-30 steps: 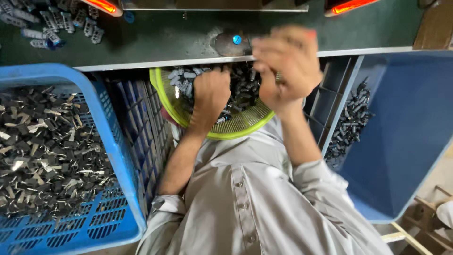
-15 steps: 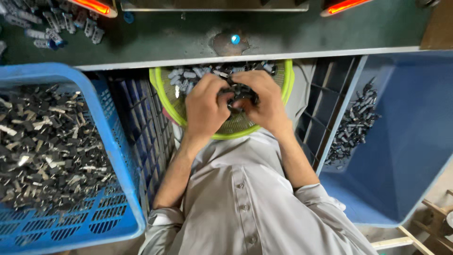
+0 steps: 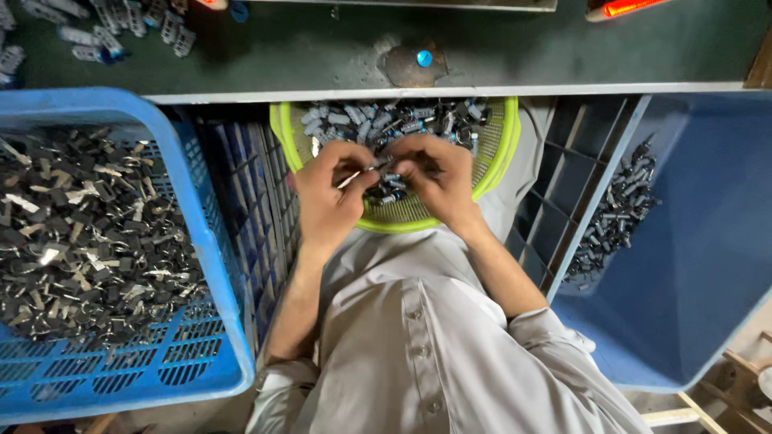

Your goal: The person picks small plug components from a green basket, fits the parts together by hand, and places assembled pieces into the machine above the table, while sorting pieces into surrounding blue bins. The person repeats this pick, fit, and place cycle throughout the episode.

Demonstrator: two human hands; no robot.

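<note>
1. Clip [image 3: 359,171] sits at frame centre, a thin metal strip pinched in my left hand [image 3: 328,193], over the yellow basket [image 3: 498,153].
2. My right hand [image 3: 434,178] is closed on a small dark part at the clip's tip; I cannot tell exactly what it is.
3. I'd keep both grips low over the basket, so a slip lands among the parts [image 3: 386,124] there.
4. Left crate [image 3: 193,209] and right bin [image 3: 683,265] sit well apart; I shouldn't let my elbows drift toward them.
</note>
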